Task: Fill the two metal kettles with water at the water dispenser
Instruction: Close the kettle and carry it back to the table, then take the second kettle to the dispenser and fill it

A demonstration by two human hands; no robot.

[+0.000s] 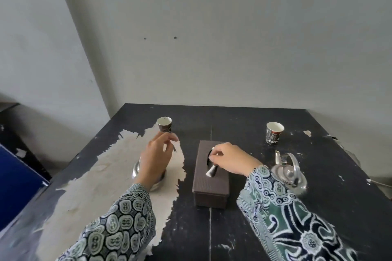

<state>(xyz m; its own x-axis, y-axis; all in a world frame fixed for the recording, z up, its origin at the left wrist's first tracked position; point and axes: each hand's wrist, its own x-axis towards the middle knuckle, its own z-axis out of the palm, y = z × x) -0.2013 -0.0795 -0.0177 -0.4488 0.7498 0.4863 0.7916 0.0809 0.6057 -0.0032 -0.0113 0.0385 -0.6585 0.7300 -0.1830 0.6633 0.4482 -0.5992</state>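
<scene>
Two metal kettles stand on the dark table. The left kettle (136, 170) is mostly hidden under my left hand (156, 155), which hovers over it with fingers curled; a thin metal part pokes out by my fingertips, and I cannot tell whether I grip anything. The right kettle (291, 175) stands free at the right, its handle arched up and its spout pointing away from me. My right hand (230, 160) rests on the brown tissue box (209, 184), thumb and fingers pinching a white tissue (211, 170) at the slot. No water dispenser is in view.
Two paper cups stand further back: one behind my left hand (164, 124), one at the right (274, 133). The table's black surface is peeled to a pale patch (101, 176) on the left. A blue object (14, 184) sits beside the table's left edge. Grey walls are behind.
</scene>
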